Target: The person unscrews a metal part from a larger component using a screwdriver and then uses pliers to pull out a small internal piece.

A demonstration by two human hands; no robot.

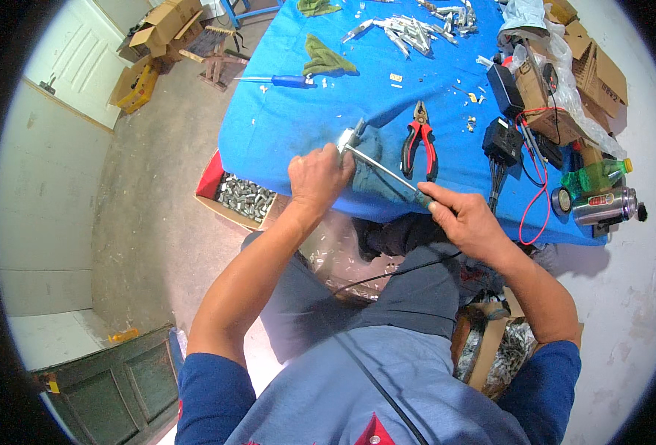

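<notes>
My left hand point(319, 176) grips a small silver metal part point(350, 137) at the near edge of the blue-covered table point(283, 126). My right hand point(463, 217) holds the handle of a long screwdriver point(384, 170) whose thin metal shaft runs up and left to that part. A grey-blue cloth point(372, 159) lies under the part and shaft. Red-handled pliers point(419, 144) lie just right of the cloth, touching neither hand.
On the table: a blue-handled screwdriver point(287, 81), green rags point(324, 58), a pile of silver metal parts point(417, 30), black adapters with red wires point(506, 137), a green bottle point(595, 174), a steel flask point(602, 206), cardboard boxes point(598, 74). An open box of metal parts point(245, 196) sits on the floor.
</notes>
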